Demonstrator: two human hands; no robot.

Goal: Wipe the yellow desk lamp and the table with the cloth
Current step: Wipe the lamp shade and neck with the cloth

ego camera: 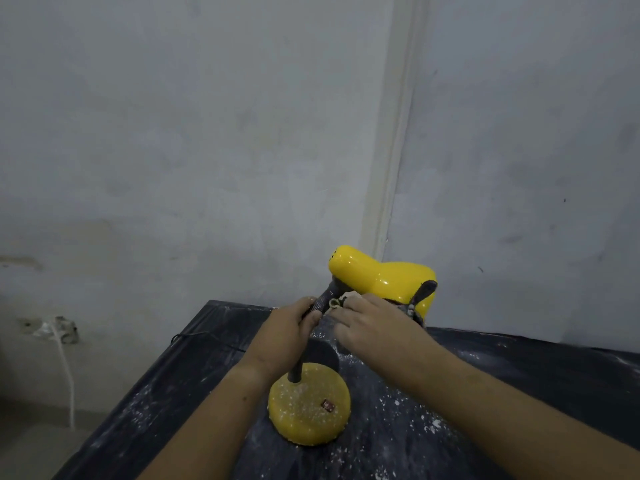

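Observation:
The yellow desk lamp (381,277) stands on a dark table (519,372), with its glossy shade up near the wall corner and its round base (308,410) speckled with white dust. My left hand (289,336) grips the lamp's dark flexible neck just below the shade. My right hand (372,323) holds a small pale cloth (341,301) bunched against the neck beside the shade; most of the cloth is hidden under my fingers.
White dust and flecks cover the dark tabletop around the base. A black cord (204,337) runs across the table's far left. A wall socket with a white cable (65,368) sits low on the left wall. Grey walls meet in a corner behind the lamp.

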